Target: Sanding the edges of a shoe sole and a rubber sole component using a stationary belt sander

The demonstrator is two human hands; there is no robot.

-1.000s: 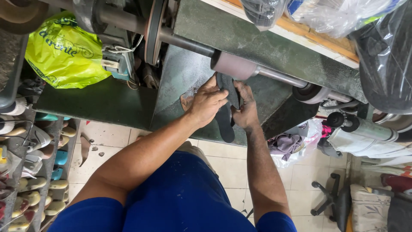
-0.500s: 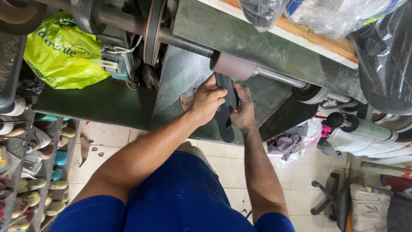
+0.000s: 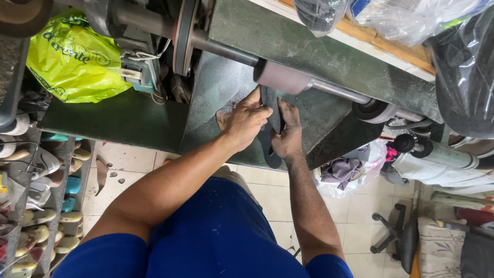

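Both arms reach far, forearms bare, converging; left hand [image 3: 248, 122] curls, fingers bent rightward in a grip. Right hand [image 3: 287, 135] sits just right, fingers extended far, clasping too.

A crumpled lime-green plastic bag [image 3: 72, 62] with dark blue print sits at upper left, against the green machine; clear plastic bags [image 3: 411, 18] lie along the wooden shelf at upper right. A dark glossy bag [image 3: 465, 72] hangs at the far right; a translucent bag of cloth [image 3: 350, 172] rests on the floor below.
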